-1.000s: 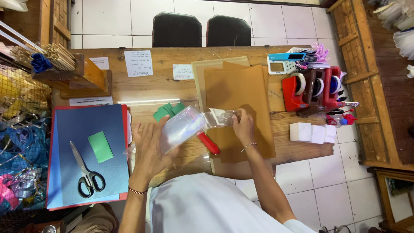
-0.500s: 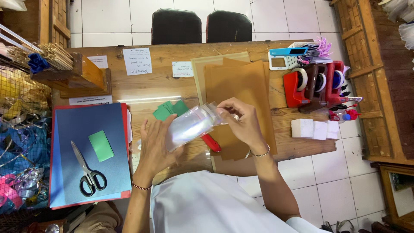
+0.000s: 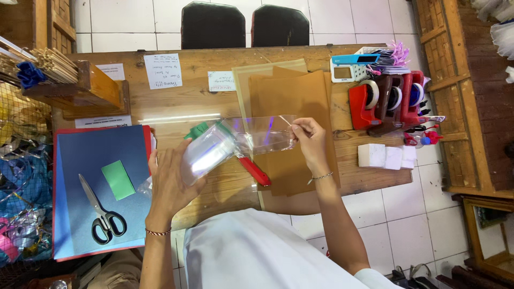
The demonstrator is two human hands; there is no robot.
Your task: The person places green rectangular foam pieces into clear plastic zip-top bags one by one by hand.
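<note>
Two hands, left hand (image 3: 170, 184), right hand (image 3: 309, 140), one clear plastic roll (image 3: 208, 153)

A roll of clear plastic film (image 3: 206, 152), glossy and catching white glare, is gripped by the left hand (image 3: 171, 184), and its loose transparent end (image 3: 265, 135) is pinched by the right hand (image 3: 310, 142). The table (image 3: 182, 104) is made of smooth, varnished wood with a faint sheen. Matt brown paper sheets (image 3: 297, 101) are laid on it. A matt blue card (image 3: 96, 160) is topped by a matt green paper slip (image 3: 118, 180) and scissors (image 3: 99, 210) with shiny metal blades and black plastic handles. The red tape dispensers (image 3: 388, 99) appear to be glossy plastic.
</note>
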